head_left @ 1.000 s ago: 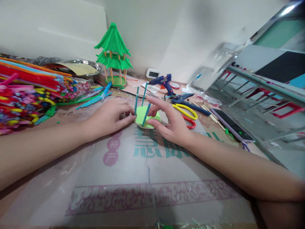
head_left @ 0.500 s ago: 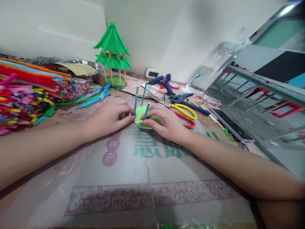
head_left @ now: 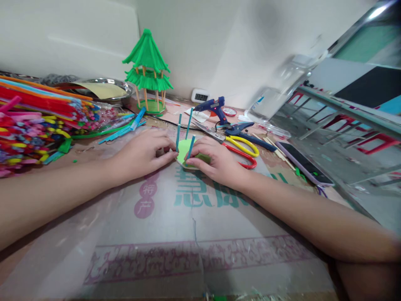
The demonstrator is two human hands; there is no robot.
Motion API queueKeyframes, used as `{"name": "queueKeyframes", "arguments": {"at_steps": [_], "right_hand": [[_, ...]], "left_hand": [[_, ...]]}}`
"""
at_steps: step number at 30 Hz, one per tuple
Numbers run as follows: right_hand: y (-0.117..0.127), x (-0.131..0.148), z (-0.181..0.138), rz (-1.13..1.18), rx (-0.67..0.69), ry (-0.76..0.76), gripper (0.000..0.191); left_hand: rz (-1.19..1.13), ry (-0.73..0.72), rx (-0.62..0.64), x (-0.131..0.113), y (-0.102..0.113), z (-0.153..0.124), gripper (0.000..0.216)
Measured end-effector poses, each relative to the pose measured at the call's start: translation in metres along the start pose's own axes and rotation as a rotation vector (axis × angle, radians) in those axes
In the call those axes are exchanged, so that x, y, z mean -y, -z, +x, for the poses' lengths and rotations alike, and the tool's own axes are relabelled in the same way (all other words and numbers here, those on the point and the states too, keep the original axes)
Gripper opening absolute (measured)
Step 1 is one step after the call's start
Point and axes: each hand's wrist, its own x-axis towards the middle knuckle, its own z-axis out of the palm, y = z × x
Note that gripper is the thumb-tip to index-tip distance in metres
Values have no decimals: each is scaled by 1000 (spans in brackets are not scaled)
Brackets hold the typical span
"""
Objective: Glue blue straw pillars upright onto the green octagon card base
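"Starting with the head view, what does the right hand [head_left: 216,161] hold?"

"A blue stick [head_left: 191,143], pinched between thumb and fingers, tilted slightly over the light-green base [head_left: 183,149]."

"And the left hand [head_left: 147,152]?"

"Its fingertips are at the base's left edge, beside a second stick [head_left: 178,136]; whether they grip anything cannot be told."

"The base?"

"On the printed sheet [head_left: 166,225], between both hands."
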Motion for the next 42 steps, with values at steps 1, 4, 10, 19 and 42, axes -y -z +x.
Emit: {"name": "queueKeyframes", "arguments": {"at_steps": [1, 4, 10, 19, 42], "right_hand": [[0, 0, 0, 0, 1, -5, 17], [0, 0, 0, -1, 12, -12, 18], [0, 1, -4, 71, -101, -40, 42], [2, 4, -5, 34, -178, 101, 49], [2, 3, -5, 44, -191, 117, 52]], "left_hand": [[0, 0, 1, 0, 0, 0, 28], [-1, -1, -4, 1, 0, 0, 28], [3, 4, -1, 0, 0, 0, 29], [-22, -6, -2, -1, 0, -1, 27], [-40, 8, -6, -1, 0, -1, 26]]}}
